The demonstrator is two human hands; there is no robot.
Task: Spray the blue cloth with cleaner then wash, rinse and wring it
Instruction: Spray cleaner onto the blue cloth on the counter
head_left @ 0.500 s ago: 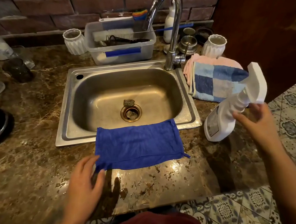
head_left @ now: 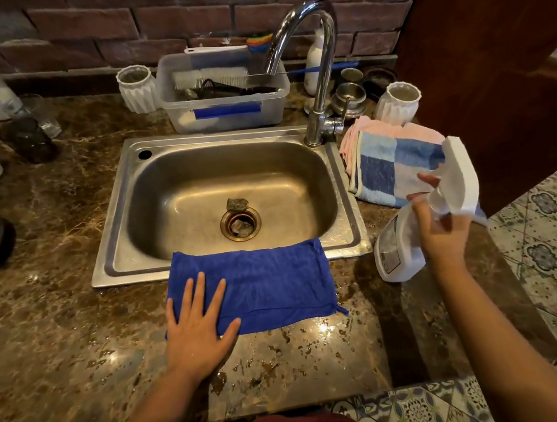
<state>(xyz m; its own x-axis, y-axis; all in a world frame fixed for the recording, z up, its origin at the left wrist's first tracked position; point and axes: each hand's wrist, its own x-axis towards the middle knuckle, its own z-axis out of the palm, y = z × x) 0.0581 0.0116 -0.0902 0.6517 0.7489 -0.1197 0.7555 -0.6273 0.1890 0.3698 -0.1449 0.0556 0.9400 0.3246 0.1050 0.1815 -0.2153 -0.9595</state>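
Note:
The blue cloth (head_left: 271, 283) lies spread flat on the brown marble counter, its far edge over the front rim of the steel sink (head_left: 124, 227). My left hand (head_left: 198, 325) rests flat with fingers apart on the cloth's near left corner. My right hand (head_left: 440, 228) grips the neck of a white spray bottle (head_left: 398, 253), held tilted to the right of the cloth, its white trigger head (head_left: 460, 174) pointing up and away.
A chrome faucet (head_left: 319, 69) arches over the sink. Behind it stand a clear tub of brushes (head_left: 225, 113) and two white ribbed cups (head_left: 137, 88). A blue checked towel (head_left: 389, 168) lies right of the sink. Glasses (head_left: 27, 141) stand at the left. The counter front is wet.
My left hand has moved forward from the cloth's corner edge and now lies flat on the cloth. The right hand has shifted its hold on the spray bottle.

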